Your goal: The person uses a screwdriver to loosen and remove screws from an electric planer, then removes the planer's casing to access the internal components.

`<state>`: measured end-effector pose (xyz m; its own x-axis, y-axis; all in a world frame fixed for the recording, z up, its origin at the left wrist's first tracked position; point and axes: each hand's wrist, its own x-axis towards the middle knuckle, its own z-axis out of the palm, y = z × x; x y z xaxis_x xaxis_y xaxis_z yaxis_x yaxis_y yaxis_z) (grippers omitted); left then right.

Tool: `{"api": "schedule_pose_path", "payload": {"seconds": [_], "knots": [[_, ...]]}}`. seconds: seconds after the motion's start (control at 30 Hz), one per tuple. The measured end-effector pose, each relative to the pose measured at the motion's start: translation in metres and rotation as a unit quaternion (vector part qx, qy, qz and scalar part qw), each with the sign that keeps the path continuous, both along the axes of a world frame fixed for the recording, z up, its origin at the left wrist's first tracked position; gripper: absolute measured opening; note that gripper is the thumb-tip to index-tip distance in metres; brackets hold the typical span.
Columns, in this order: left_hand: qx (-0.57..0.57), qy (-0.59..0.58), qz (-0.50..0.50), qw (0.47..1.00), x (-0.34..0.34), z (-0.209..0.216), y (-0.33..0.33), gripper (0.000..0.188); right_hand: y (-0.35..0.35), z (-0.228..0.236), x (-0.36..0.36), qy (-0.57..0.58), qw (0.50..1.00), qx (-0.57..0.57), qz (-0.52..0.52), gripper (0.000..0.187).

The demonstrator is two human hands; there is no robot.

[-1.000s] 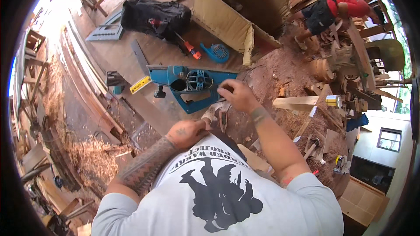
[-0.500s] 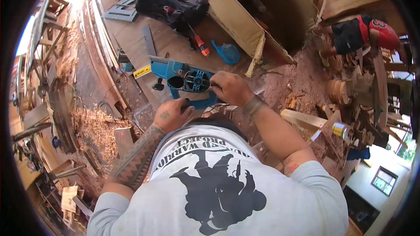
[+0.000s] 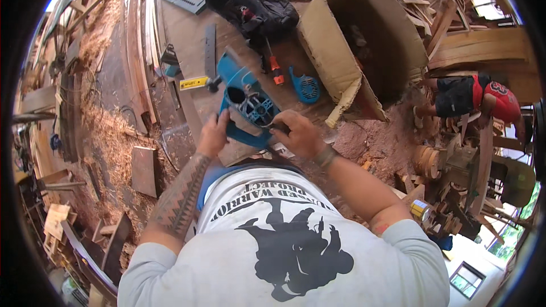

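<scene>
A blue electric planer (image 3: 250,99) with its side uncovered is held in front of my shirt, its inner parts facing up. It slants, with the front end far left and the rear close to my right hand. My left hand (image 3: 214,135) is closed around the planer's handle from the near left side. My right hand (image 3: 298,135) pinches at the rear corner of the planer; what lies between those fingertips is hidden. Beyond the planer, a blue vented cover (image 3: 307,88) and a screwdriver (image 3: 276,71) with a red-orange handle lie on the wooden tabletop.
An open cardboard box (image 3: 331,51) stands right of the cover. A black bag (image 3: 250,5), a metal bar (image 3: 210,51), a yellow measuring piece (image 3: 194,83) and a grey-blue slotted plate (image 3: 185,1) lie farther off. Wood shavings and planks surround me. A person in red (image 3: 503,102) bends at far right.
The planer has turned from nearly level to a slant, its front end swinging away from me. My left hand has shifted up along its handle. The whole view has moved slightly.
</scene>
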<state>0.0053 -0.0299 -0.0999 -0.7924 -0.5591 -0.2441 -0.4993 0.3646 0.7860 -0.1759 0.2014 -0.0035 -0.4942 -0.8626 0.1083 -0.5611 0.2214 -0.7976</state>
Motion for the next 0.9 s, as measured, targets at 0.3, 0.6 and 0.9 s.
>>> {"api": "schedule_pose_path", "payload": {"seconds": [0.3,0.6,0.9], "knots": [[0.004,-0.023,-0.005,1.0,-0.072,0.002,-0.083,0.058,-0.045,-0.005,0.014,0.019,0.999,-0.042,-0.01,0.027],[0.109,-0.016,0.071,0.991,-0.069,0.017,-0.071,0.058,-0.07,0.011,-0.01,0.178,0.979,0.004,0.099,0.012],[0.281,0.018,0.168,0.945,-0.018,0.006,-0.061,0.043,-0.076,0.028,-0.004,0.251,0.959,0.063,0.115,0.009]]}}
